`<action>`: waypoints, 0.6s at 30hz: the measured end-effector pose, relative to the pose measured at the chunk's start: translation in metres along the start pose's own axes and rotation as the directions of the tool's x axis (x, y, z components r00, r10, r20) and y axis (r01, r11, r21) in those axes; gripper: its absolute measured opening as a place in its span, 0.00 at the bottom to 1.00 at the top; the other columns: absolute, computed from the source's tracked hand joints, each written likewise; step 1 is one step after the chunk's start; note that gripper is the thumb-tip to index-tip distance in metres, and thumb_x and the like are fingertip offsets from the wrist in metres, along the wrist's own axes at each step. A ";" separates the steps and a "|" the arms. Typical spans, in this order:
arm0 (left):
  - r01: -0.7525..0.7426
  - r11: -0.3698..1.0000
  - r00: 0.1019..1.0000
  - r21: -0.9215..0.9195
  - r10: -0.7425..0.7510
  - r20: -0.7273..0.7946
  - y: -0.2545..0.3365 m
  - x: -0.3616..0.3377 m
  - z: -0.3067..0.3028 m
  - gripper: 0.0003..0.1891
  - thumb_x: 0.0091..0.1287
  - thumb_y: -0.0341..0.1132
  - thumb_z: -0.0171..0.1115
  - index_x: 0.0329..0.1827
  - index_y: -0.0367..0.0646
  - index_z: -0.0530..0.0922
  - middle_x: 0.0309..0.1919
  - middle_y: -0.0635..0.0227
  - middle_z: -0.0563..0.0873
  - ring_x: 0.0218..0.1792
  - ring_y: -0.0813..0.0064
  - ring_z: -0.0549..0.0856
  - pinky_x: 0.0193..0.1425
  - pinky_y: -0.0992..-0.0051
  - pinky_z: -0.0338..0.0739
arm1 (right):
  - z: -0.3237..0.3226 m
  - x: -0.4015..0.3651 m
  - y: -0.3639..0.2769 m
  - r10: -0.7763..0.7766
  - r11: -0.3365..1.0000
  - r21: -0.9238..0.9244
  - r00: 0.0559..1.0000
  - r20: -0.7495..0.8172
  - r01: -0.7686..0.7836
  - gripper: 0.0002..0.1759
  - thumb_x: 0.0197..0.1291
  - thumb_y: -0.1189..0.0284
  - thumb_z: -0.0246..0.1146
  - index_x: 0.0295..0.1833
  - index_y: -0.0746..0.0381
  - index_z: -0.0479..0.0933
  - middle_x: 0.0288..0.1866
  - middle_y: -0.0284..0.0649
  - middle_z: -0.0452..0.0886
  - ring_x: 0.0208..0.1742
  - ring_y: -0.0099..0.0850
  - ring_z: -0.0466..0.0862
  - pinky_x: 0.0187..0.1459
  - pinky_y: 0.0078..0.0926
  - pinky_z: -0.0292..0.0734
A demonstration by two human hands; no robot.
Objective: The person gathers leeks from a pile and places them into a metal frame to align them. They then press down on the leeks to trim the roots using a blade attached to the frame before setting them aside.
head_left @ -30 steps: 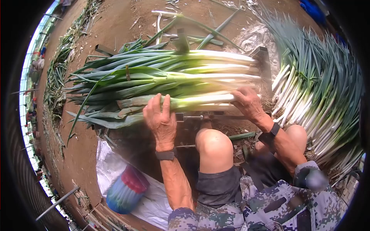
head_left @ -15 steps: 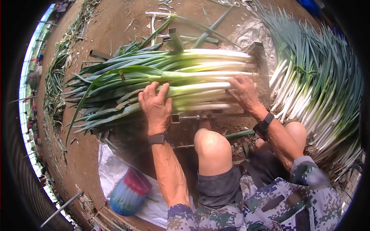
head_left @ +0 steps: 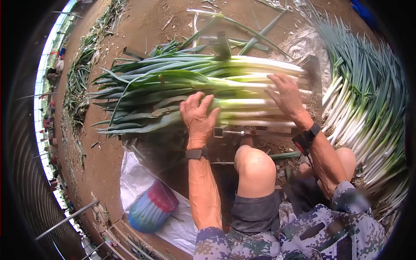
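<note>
A thick bundle of green onions lies across a metal frame in front of me, green leaves to the left and white stems to the right. My left hand rests on the near side of the bundle, where leaves turn to stem, its fingers spread. Over the white stems is my right hand, fingers apart and reaching towards the far side. Whether its fingertips touch the stems is hard to tell. Rooty ends of the onions face the frame's right-hand plate.
A large pile of green onions lies on the right. Metal posts of the frame stick up behind the bundle. Loose leaves lie on the soil beyond. At lower left, a blue and red object sits on white sheeting.
My right hand has moved away from me across the white stems, and its fingers have spread. My left hand stays near the same part of the bundle. The whole view has shifted.
</note>
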State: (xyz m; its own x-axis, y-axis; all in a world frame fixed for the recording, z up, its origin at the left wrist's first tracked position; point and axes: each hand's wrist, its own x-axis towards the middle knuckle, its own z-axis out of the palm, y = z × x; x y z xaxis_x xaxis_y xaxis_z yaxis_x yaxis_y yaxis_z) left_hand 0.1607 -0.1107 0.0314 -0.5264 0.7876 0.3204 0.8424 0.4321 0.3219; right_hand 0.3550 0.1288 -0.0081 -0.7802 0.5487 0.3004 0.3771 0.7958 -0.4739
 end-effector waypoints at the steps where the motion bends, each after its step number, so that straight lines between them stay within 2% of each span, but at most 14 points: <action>1: 0.006 1.000 1.000 0.002 -0.006 -0.005 0.000 0.000 0.001 0.24 0.51 0.42 0.78 0.53 0.49 0.87 0.55 0.66 0.83 0.62 0.60 0.77 0.70 0.58 0.62 | 0.010 -0.001 0.003 -0.002 1.000 -0.006 0.999 0.048 0.002 0.21 0.65 0.59 0.68 0.61 0.53 0.79 0.53 0.42 0.82 0.57 0.43 0.80 0.60 0.45 0.72; 3: 0.018 1.000 1.000 0.001 -0.018 -0.007 0.000 -0.001 0.002 0.24 0.51 0.42 0.79 0.53 0.50 0.87 0.56 0.67 0.82 0.63 0.61 0.75 0.71 0.56 0.61 | 0.026 -0.002 0.007 -0.008 1.000 -0.021 0.989 0.148 0.012 0.19 0.66 0.58 0.67 0.59 0.53 0.81 0.51 0.41 0.83 0.55 0.43 0.80 0.57 0.44 0.73; 4: 0.026 1.000 1.000 -0.003 -0.026 -0.009 0.001 -0.002 0.003 0.24 0.51 0.42 0.79 0.53 0.50 0.87 0.56 0.67 0.82 0.63 0.61 0.75 0.71 0.56 0.61 | 0.026 -0.007 0.010 -0.028 0.999 0.026 0.993 0.114 0.025 0.17 0.67 0.58 0.66 0.57 0.52 0.82 0.46 0.40 0.83 0.51 0.42 0.80 0.53 0.42 0.72; 9: 0.040 0.999 0.999 -0.020 -0.040 -0.022 0.006 -0.002 -0.004 0.23 0.51 0.41 0.79 0.52 0.48 0.86 0.54 0.66 0.83 0.62 0.60 0.76 0.72 0.57 0.60 | 0.029 -0.022 0.007 -0.068 0.998 0.008 0.997 0.021 0.068 0.17 0.70 0.54 0.62 0.57 0.50 0.83 0.47 0.37 0.83 0.49 0.38 0.80 0.52 0.39 0.72; 10: 0.032 0.999 0.999 -0.018 -0.033 -0.015 0.010 0.000 -0.009 0.22 0.53 0.38 0.78 0.51 0.47 0.86 0.55 0.65 0.83 0.62 0.60 0.78 0.70 0.57 0.64 | 0.029 -0.021 0.006 -0.066 0.998 -0.009 0.998 0.009 0.066 0.18 0.70 0.53 0.61 0.57 0.50 0.83 0.47 0.36 0.83 0.49 0.38 0.80 0.52 0.39 0.72; 13: 0.050 0.961 0.976 -0.272 -0.104 -0.189 0.006 0.003 -0.010 0.20 0.55 0.35 0.77 0.51 0.45 0.86 0.57 0.63 0.84 0.60 0.60 0.80 0.67 0.57 0.69 | 0.037 -0.023 0.003 -0.082 0.996 -0.043 0.996 -0.030 0.081 0.18 0.71 0.53 0.60 0.57 0.50 0.82 0.47 0.34 0.84 0.50 0.37 0.81 0.53 0.38 0.72; 14: 0.097 0.967 0.947 -0.235 -0.162 -0.278 0.005 0.003 -0.009 0.20 0.57 0.33 0.77 0.53 0.44 0.85 0.58 0.62 0.84 0.59 0.59 0.81 0.64 0.58 0.73 | 0.039 -0.025 0.005 -0.085 0.995 -0.058 0.995 -0.042 0.083 0.18 0.71 0.53 0.60 0.56 0.50 0.82 0.48 0.34 0.84 0.50 0.37 0.81 0.53 0.38 0.72; 17: 0.004 0.997 0.939 0.079 0.023 -0.343 0.012 0.035 -0.029 0.21 0.58 0.34 0.76 0.56 0.45 0.84 0.60 0.61 0.83 0.62 0.57 0.80 0.68 0.57 0.70 | 0.041 -0.025 0.003 -0.093 0.989 -0.117 0.994 -0.056 0.086 0.18 0.70 0.53 0.60 0.56 0.51 0.82 0.48 0.33 0.85 0.49 0.37 0.82 0.53 0.38 0.72; 18: -0.052 0.993 0.961 0.102 0.078 -0.266 0.012 0.049 -0.033 0.23 0.61 0.38 0.74 0.60 0.46 0.82 0.63 0.60 0.81 0.66 0.56 0.77 0.73 0.54 0.65 | 0.040 -0.024 0.003 -0.111 0.989 -0.110 0.991 -0.079 0.102 0.18 0.70 0.53 0.60 0.55 0.52 0.82 0.46 0.34 0.85 0.48 0.39 0.82 0.52 0.39 0.72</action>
State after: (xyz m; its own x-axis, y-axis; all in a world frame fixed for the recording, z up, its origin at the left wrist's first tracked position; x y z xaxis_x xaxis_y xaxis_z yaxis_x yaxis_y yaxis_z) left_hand 0.1416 -0.0814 0.0800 -0.4710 0.6736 0.5695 0.8760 0.4331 0.2122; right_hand 0.3548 0.1072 -0.0500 -0.7753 0.4753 0.4158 0.3478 0.8709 -0.3472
